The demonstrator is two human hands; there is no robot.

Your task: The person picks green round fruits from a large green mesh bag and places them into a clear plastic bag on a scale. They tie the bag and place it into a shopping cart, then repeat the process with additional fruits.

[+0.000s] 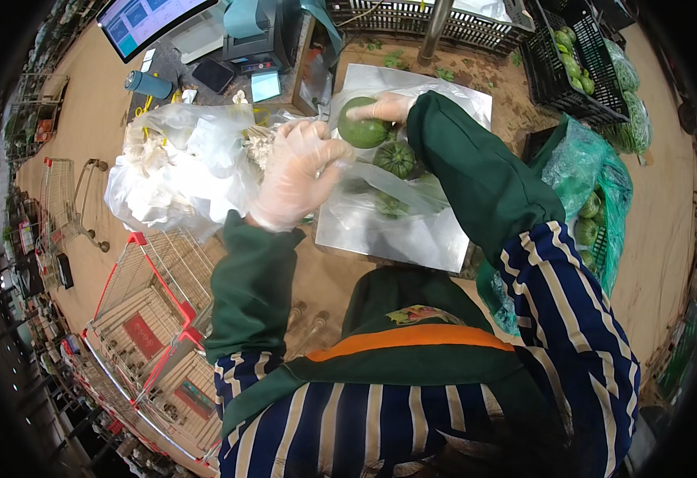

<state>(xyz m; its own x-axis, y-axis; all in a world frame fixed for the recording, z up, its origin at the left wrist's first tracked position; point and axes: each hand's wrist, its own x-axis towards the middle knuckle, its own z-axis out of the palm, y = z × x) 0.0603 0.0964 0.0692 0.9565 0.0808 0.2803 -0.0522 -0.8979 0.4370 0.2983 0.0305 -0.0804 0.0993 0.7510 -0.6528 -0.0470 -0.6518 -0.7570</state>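
Note:
My left hand (303, 170), in a thin clear glove, is closed at the left edge of a clear plastic bag (354, 206) and appears to pinch its film. My right hand (384, 109), gloved too, has its fingers laid over a round green squash (363, 128) near the bag's upper side. Just below that squash lies a darker, ribbed green squash (395, 159). Another squash (390, 204) shows dimly through the film. All of these rest on a shiny metal plate (402, 245). My right thumb is hidden.
White plastic bags (187, 167) are heaped left of the plate. Behind them are a blue bottle (148, 85), a phone (213, 76), a printer (256, 45) and a monitor (151, 21). Black crates (581, 89) and a green plastic wrap (617, 197) hold squash at right. A shopping cart (151, 334) stands lower left.

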